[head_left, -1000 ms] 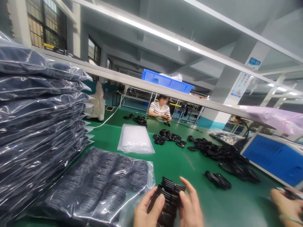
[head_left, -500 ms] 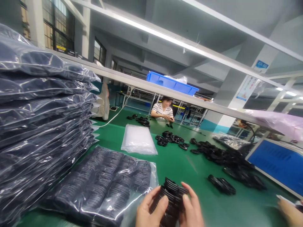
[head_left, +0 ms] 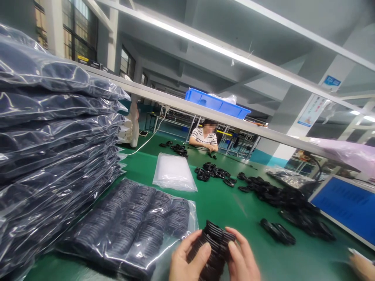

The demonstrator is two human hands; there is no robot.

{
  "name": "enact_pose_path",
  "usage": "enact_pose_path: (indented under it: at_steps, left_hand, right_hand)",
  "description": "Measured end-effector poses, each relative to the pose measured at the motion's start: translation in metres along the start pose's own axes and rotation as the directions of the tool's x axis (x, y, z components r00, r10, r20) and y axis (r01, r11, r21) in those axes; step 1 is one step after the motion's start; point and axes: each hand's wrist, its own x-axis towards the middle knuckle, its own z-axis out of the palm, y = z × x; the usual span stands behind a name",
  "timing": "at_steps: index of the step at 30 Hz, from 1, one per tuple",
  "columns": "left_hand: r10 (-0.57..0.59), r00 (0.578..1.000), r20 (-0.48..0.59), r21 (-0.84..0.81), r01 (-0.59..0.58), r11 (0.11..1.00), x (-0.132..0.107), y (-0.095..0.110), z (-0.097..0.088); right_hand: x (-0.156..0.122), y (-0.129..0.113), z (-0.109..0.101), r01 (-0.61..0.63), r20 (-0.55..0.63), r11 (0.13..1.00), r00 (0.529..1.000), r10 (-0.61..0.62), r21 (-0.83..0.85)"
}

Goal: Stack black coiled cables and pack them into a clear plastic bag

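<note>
At the bottom centre, a short stack of thin black ring-like parts (head_left: 216, 249) is held between my two hands. My left hand (head_left: 187, 257) grips its left side, thumb across the near face. On the other side my right hand (head_left: 242, 257) presses it with thumb and fingers. The lower end of the stack runs out of view. Just left of my left hand lies a clear plastic bag (head_left: 133, 230) with rows of similar black parts inside. To the right, a small group of black parts (head_left: 277, 231) lies on the green tabletop (head_left: 234, 212).
Filled bags (head_left: 58, 136) form a tall stack at left. Flat clear bags (head_left: 175, 173) lie mid-table. Loose black parts (head_left: 275, 193) spread toward a blue-fronted box (head_left: 347, 205). A co-worker (head_left: 205, 136) sits opposite; another person's hand (head_left: 363, 265) shows at lower right. A blue bin (head_left: 216, 104) tops the shelf.
The view has shifted slightly, so most things appear a little further right. Both hands keep hold of the stack. The co-worker opposite has lowered their hands slightly.
</note>
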Motion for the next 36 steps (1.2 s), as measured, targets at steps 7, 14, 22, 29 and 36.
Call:
enact_pose_path:
  at_steps: [7,14,22,29,36]
  left_hand:
    - [0.007,1.000,0.004,0.010,-0.007,1.000,0.002,-0.001,-0.001]
    - [0.049,0.998,0.050,0.113,-0.055,0.992,0.003,-0.006,-0.005]
    - [0.171,0.984,0.048,0.242,-0.177,0.954,-0.005,-0.001,0.002]
    - [0.146,0.989,-0.036,0.243,-0.133,0.961,-0.012,0.000,0.010]
    - [0.291,0.953,-0.088,0.450,-0.222,0.865,-0.014,-0.005,0.011]
  right_hand:
    - [0.001,-0.004,-0.002,0.018,0.037,0.999,0.999,-0.017,-0.037]
    - [0.002,0.000,-0.006,0.091,-0.011,0.993,0.996,-0.092,-0.080]
    - [-0.001,-0.012,0.006,0.121,-0.106,0.984,0.985,-0.135,-0.127]
    - [-0.014,-0.013,0.023,0.066,-0.147,0.985,0.985,-0.090,-0.158]
    - [-0.012,-0.013,0.029,0.051,-0.185,0.976,0.978,-0.091,-0.210]
